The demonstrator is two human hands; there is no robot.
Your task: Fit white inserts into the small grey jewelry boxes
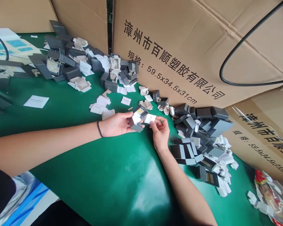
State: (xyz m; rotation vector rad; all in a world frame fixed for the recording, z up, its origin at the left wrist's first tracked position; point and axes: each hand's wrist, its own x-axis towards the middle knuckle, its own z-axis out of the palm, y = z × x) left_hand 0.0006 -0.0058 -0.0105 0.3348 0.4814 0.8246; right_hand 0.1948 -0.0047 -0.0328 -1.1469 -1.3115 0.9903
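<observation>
My left hand point(119, 124), with a black band at the wrist, is closed around a small dark grey gift box point(137, 126). The box stands open, and its pale inside shows. Just to its right, my right hand point(160, 133) pinches a small white card point(150, 118) with faint print between thumb and fingers. The card's left edge is close to the box; whether they touch I cannot tell. Behind the hands lie another white card point(125, 100) and crumpled white paper inserts point(146, 104) on the green table point(103, 175).
Dark boxes and inserts form a heap point(61, 59) at the back left and another pile point(202, 135) at the right. Large cardboard cartons point(169, 47) wall off the back. A black cable point(223, 73) loops at upper right. A clear-and-red plastic bag point(269, 197) lies lower right.
</observation>
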